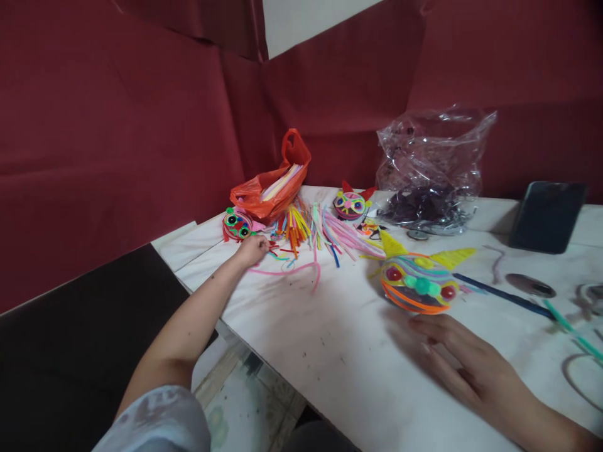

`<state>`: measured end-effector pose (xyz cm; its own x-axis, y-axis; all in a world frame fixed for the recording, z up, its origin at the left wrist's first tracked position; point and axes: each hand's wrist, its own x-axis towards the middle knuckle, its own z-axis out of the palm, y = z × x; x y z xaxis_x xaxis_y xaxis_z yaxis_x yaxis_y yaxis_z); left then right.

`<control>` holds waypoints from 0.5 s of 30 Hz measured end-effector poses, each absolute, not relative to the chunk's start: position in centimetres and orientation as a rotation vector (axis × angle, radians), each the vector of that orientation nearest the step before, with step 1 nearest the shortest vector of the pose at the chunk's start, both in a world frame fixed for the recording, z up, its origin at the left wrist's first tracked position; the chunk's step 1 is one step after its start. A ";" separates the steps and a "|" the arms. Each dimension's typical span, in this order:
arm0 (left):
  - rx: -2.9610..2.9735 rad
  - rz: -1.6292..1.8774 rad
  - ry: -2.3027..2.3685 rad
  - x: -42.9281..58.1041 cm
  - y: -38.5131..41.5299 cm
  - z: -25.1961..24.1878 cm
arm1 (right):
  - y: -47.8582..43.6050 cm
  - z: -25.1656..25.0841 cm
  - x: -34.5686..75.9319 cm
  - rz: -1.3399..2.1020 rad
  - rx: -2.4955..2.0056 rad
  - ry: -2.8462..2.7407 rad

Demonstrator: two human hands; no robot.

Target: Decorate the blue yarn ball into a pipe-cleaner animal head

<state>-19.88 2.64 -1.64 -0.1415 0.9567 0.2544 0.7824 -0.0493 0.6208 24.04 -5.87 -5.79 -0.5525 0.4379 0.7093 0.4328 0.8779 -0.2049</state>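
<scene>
My left hand (253, 251) reaches over the far left of the table with its fingers curled together. What lies in them, if anything, is hidden; short red, blue and green pieces are scattered beside the fingertips. Just behind it sits a red face craft (238, 225) with green-ringed eyes. My right hand (471, 361) rests low over the table, palm down, fingers stretched out and holding nothing. In front of those fingers stands a cat-face craft (419, 282) with yellow ears, red eyes and an orange mouth, apparently made of pipe cleaners.
Bundles of coloured pipe cleaners (336, 232) lie along the back, near a red plastic bag (273, 191) and a third face craft (351, 204). A clear plastic bag (431, 172) and a dark phone (547, 216) stand at the right. A dark blue strip (504, 294) crosses the table.
</scene>
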 end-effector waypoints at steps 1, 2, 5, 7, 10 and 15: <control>1.843 1.015 1.975 -19.7 2.8 -1.6 | -5.8 -5.9 24.0 0.015 -0.624 -2.230; 1.820 1.053 1.976 -19.5 3.0 -1.6 | -5.7 -6.0 24.0 0.025 -0.623 -2.231; 1.755 1.150 1.937 -18.3 3.0 -1.0 | -5.6 -6.1 23.9 0.079 -0.630 -2.225; 1.737 1.192 1.868 -16.6 2.3 -0.3 | -5.8 -6.0 23.8 0.148 -0.672 -2.208; 1.797 1.179 1.680 -12.1 -0.3 0.8 | -6.5 -5.2 23.4 0.336 -0.822 -2.150; 2.514 0.794 1.079 -2.1 -5.4 0.9 | -7.2 -4.4 22.5 0.722 -1.054 -1.999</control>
<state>-2.06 -5.44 0.87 0.5675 0.7346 0.3719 0.5736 -0.6767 0.4615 22.53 -7.25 -4.39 -0.3792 0.8549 0.3541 0.4315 0.5019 -0.7496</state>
